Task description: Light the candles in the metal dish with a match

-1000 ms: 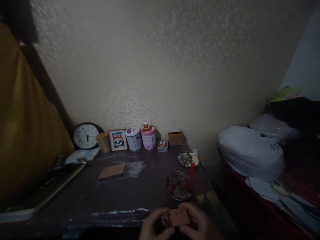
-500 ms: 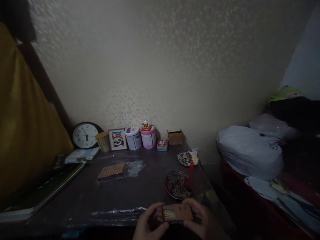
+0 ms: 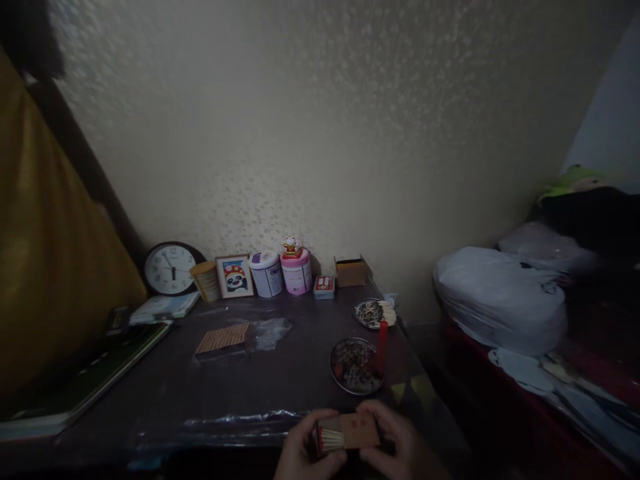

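Both my hands hold a small brown matchbox (image 3: 356, 431) at the near edge of a dark table (image 3: 240, 380). The drawer is slid out to the left, and pale matchsticks with red heads (image 3: 330, 439) show in it. My left hand (image 3: 303, 448) grips the drawer end. My right hand (image 3: 400, 443) grips the sleeve. Just beyond the box, a red candle (image 3: 383, 345) stands upright at the right rim of a round patterned plate (image 3: 350, 370).
A second small plate (image 3: 373, 313) lies further back. A clock (image 3: 170, 269), a framed panda picture (image 3: 234, 276), two tins (image 3: 281, 272), a red box (image 3: 325, 287) and a cardboard box (image 3: 353, 272) line the wall. Books (image 3: 85, 380) lie left; white bags (image 3: 500, 300) right.
The matchbox was closed a second ago. Its drawer has slid out to the left, baring the matchsticks, and my hands stay at the table's near edge.
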Demonstrator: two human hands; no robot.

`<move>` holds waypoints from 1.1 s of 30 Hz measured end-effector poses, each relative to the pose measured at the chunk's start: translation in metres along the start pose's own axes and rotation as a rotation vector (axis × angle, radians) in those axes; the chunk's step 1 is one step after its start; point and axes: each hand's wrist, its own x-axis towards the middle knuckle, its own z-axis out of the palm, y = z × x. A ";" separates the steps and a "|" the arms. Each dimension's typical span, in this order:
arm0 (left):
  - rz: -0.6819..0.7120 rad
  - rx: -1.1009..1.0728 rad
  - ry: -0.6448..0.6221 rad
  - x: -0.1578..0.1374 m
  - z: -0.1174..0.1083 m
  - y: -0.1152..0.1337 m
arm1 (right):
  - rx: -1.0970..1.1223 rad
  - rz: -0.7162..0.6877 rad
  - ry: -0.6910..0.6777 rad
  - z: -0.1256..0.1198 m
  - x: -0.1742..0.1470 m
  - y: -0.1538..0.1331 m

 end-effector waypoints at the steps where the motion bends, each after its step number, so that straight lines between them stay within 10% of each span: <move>1: 0.001 -0.009 -0.003 0.000 0.001 0.000 | 0.005 0.002 -0.004 0.000 0.000 -0.001; 33: 0.026 0.289 -0.165 -0.003 0.020 -0.019 | -0.448 -0.173 0.014 0.021 -0.008 -0.006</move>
